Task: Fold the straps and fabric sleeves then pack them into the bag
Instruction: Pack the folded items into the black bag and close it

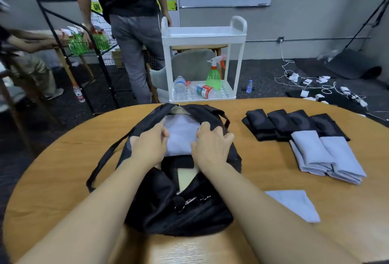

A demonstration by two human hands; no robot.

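Note:
An open black bag (181, 207) lies in the middle of the wooden table (63, 158). Inside its mouth sits a folded light-grey fabric sleeve (181, 133). My left hand (149, 143) grips the sleeve's left edge and my right hand (210, 143) grips its right edge, both inside the bag opening. To the right lie several folded black pieces (282, 122) in a row, and two stacks of folded light-grey sleeves (328, 156) in front of them. One flat light-grey piece (294, 202) lies near my right forearm.
The bag's shoulder strap (105, 158) loops out to the left on the table. Beyond the table stand a white cart (202, 34) with bottles and a green spray bottle (213, 74), a standing person (130, 32), a black rack, and cables on the floor at right.

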